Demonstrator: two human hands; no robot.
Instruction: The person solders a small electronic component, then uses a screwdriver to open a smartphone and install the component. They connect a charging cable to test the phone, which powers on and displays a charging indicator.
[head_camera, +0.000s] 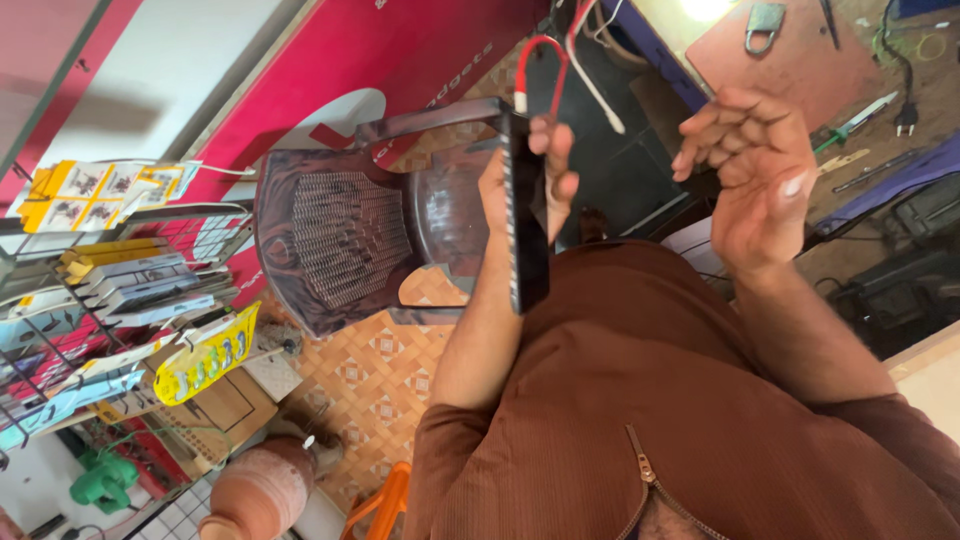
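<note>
My left hand (520, 185) is shut on a long, thin black device (527, 225), seen edge-on and held upright in front of my brown shirt. A red wire (535, 55) and a white wire (595, 95) loop out of the device's top end. My right hand (755, 180) is raised to the right of the device, apart from it. Its palm faces me, the fingers are spread and slightly curled, and it holds nothing.
A dark brown plastic chair (350, 235) stands behind the device on an orange patterned tile floor (375, 365). At left hangs a wire rack of packaged accessories (120, 290), with a clay pot (265, 490) below it. At top right, a workbench (790, 55) holds a padlock (765, 25), tools and a plug.
</note>
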